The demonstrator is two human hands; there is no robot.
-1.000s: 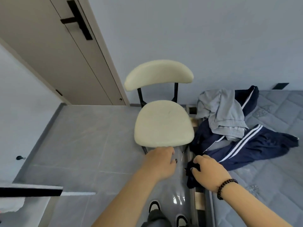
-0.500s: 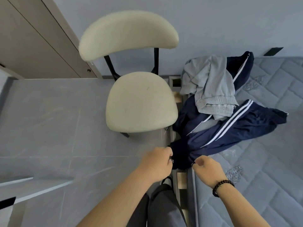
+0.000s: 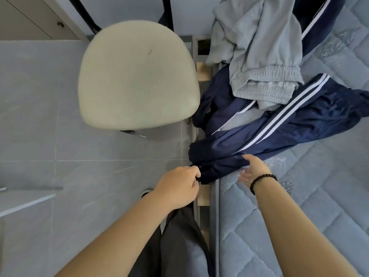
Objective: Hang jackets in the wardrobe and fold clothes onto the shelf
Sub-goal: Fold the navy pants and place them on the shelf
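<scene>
A navy jacket with white stripes [image 3: 279,124] lies crumpled on the mattress edge, one end hanging over the bed frame. A light grey garment [image 3: 257,47] is heaped on top of it. My left hand [image 3: 179,186] pinches the jacket's dark lower end at the bed's edge. My right hand [image 3: 252,169], with a dark bead bracelet at the wrist, hovers with fingers spread just over the jacket's near edge, holding nothing.
A cream padded chair [image 3: 135,76] stands on the grey tiled floor [image 3: 50,146] close beside the bed. The quilted blue mattress [image 3: 309,196] fills the right side. A beige door [image 3: 30,19] is at the upper left.
The view has tilted down and closer to the bed. My right hand has let go of the jacket's end and spread out; my left hand has taken hold of that end.
</scene>
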